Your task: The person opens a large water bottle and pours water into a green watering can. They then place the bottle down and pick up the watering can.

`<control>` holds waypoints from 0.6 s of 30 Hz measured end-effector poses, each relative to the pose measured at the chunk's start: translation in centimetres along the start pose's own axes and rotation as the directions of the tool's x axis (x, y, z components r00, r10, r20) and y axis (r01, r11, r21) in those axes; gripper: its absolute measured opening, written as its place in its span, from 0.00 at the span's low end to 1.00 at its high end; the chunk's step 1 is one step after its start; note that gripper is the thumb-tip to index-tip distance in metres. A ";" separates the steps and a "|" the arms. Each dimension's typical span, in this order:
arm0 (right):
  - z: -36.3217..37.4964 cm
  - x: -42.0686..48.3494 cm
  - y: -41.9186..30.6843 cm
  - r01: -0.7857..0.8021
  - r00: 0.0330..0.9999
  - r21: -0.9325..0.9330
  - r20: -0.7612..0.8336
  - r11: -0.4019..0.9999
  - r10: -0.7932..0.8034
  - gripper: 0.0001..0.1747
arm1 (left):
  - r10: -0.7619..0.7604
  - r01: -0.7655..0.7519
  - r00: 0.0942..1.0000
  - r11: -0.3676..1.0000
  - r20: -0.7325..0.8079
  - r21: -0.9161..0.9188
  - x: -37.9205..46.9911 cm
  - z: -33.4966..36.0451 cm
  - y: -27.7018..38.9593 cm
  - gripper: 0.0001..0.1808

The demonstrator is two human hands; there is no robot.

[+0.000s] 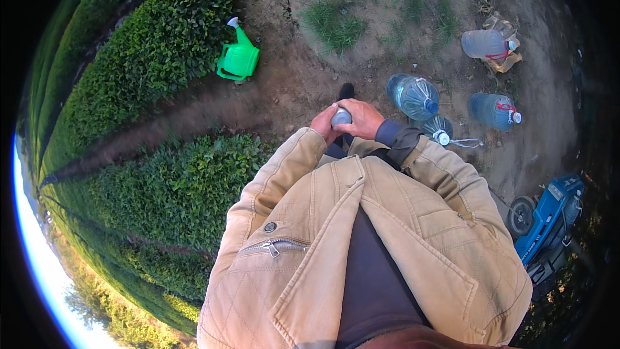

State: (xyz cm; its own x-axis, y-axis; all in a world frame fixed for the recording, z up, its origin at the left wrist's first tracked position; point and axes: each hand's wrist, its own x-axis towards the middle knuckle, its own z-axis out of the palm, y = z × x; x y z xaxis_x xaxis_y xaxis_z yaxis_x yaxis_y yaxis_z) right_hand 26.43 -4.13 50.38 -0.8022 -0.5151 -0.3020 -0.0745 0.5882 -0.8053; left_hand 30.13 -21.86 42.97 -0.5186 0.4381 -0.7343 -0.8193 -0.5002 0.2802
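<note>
Both hands meet in front of my lower body around a small container with a round, pale grey end (341, 117); its sides are mostly covered by my fingers, so I cannot tell its exact kind. My left hand (322, 124) grips it from the left. On its right side, my right hand (362, 119) is wrapped around it, thumb near the round end. Just to the right, a large clear plastic bottle (407, 94) with a blue cap lies on the soil. A second bottle (432, 128), white-capped with a pale cord, is partly beneath it.
A green watering can (240, 59) rests beside a clipped hedge row (169, 24). Another leafy row (189, 189) runs at left. Two more bottles (486, 44) (491, 110) with red cords lie farther right. A blue wheeled vehicle (547, 218) stands at the right edge.
</note>
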 end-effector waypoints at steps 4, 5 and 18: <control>0.7 4.5 0.4 -0.033 0.991 0.054 0.133 0.998 0.025 0.27 | -0.024 0.025 0.999 0.999 -0.022 0.023 -0.3 -1.5 3.5 0.25; 0.5 5.6 0.5 0.005 0.991 0.062 0.136 0.998 -0.014 0.27 | -0.019 0.020 0.999 1.000 -0.037 0.017 -0.3 -1.8 4.5 0.24; 1.2 14.3 1.3 0.025 0.978 0.224 0.196 0.974 -0.070 0.36 | -0.106 0.094 0.986 0.991 0.127 0.094 1.8 -5.8 12.6 0.35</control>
State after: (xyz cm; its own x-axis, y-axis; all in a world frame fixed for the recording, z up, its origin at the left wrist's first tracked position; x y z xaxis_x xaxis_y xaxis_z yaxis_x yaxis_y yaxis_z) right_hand 15.60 -11.45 44.38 -0.6633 -0.6673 -0.3387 0.0398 0.4205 -0.9064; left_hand 20.31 -31.68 41.56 -0.4560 0.5799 -0.6751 -0.8838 -0.3844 0.2668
